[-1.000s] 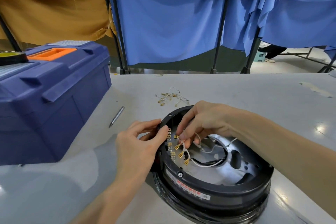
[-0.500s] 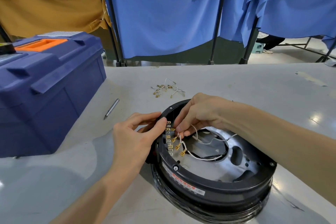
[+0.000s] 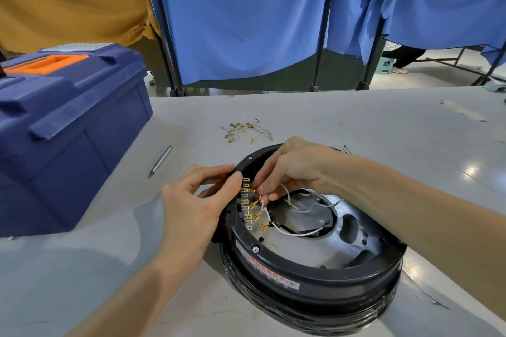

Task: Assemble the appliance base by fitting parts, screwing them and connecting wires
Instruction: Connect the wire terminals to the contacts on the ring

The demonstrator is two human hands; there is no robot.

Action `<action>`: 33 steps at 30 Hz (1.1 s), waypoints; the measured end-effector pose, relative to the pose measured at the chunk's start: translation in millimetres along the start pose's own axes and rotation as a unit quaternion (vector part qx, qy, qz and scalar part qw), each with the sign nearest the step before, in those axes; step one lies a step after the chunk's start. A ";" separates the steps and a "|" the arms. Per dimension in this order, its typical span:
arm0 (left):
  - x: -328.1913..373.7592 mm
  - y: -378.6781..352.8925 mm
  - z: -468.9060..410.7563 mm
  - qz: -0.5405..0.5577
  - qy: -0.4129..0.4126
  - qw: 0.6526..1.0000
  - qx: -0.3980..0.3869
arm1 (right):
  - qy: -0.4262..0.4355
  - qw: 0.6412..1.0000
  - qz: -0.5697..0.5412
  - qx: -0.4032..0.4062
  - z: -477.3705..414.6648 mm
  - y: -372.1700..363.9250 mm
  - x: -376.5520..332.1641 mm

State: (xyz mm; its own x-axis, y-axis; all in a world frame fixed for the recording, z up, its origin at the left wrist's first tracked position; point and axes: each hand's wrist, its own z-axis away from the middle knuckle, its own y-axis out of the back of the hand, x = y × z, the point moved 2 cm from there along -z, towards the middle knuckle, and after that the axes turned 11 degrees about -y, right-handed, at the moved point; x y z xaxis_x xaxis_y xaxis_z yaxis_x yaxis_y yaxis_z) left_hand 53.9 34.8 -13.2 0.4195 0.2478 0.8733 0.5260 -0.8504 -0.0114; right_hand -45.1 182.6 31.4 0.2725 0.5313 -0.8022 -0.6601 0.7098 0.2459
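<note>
A: On the desk (image 3: 356, 123), right in front of the person, the appliance base (image 3: 315, 279) lies flat, open side up. What's diff vs a sec ago?

B: Not much. The left hand (image 3: 197, 200) hasn't shifted. Thumb & forefinger pinch the rim next to the terminal strip (image 3: 246, 205), which steadies the base. The right hand (image 3: 294, 169) has crept a bit toward the strip's far end. Its thumb & forefinger pinch a white wire (image 3: 287, 197) close to its brass connector (image 3: 252, 190).

A: Is that connector seated yet?

B: Can't tell, the fingertips hide the joint. It looks to be touching the strip. The other connectors (image 3: 257, 216) nearer the person hang tilted just beside the tabs, and I can't tell if they're pushed on.

A: So where does that leave the task?

B: My read: it's the wiring step, approx early on. The small creep suggests the person is lining up one connector, not plugging it yet. A rim screw (image 3: 255, 249) is already in, so some screwing looks done.

A: And the next move?

B: Prob a straight push along the tab while the left hand braces. The risks are a bent tab or the wrong tab.

A: Anything else around?

B: Spare wires (image 3: 246, 128) lie beyond the base, well apart. A metal pen (image 3: 161, 160) & a blue toolbox (image 3: 68, 131) are off to the left.
</note>
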 end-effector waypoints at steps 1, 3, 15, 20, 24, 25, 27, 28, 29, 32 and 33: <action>-0.2 -0.2 0.1 0.000 -0.001 1.000 0.001 | 0.002 1.000 0.001 0.000 0.1 -0.1 0.1; -0.3 -0.3 0.3 -0.002 -0.003 1.000 0.003 | 0.006 1.000 0.001 -0.001 0.5 -0.2 0.3; -0.7 -1.4 0.5 -0.006 0.005 1.000 0.012 | 0.011 1.000 -0.002 0.005 1.2 -1.0 0.6; 0.2 -1.6 1.2 -0.004 0.013 1.000 0.013 | 0.011 1.000 -0.004 0.007 1.5 -1.6 0.6; 2.9 -3.4 4.7 0.001 0.017 0.999 0.039 | 0.014 1.000 -0.004 0.012 2.3 -3.1 0.4; 4.0 -4.4 6.3 0.004 0.019 0.998 0.053 | 0.016 1.000 -0.004 0.015 2.5 -3.6 0.4; 5.8 -6.4 9.5 0.009 0.025 0.997 0.078 | 0.019 1.000 -0.007 0.024 2.9 -4.3 0.9; 6.4 -7.0 10.9 0.007 0.026 0.996 0.085 | 0.020 0.999 -0.011 0.028 3.1 -4.8 1.1; 7.0 -7.3 11.7 0.003 0.025 0.996 0.089 | 0.020 0.999 -0.015 0.032 3.2 -5.4 1.3; 7.7 -7.0 11.9 0.000 0.023 0.995 0.099 | 0.019 0.998 -0.029 0.044 3.4 -6.6 2.2; 7.6 -6.9 11.8 -0.001 0.021 0.995 0.099 | 0.020 0.998 -0.031 0.048 3.6 -6.7 2.3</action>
State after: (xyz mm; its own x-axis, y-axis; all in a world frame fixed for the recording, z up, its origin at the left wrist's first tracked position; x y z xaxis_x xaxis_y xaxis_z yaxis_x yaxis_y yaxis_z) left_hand 62.2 48.1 -12.3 0.3895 0.2254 0.8930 0.6637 -0.7409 -0.1025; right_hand -37.5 180.7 29.8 0.2823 0.4671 -0.8379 -0.5721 0.7831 0.2438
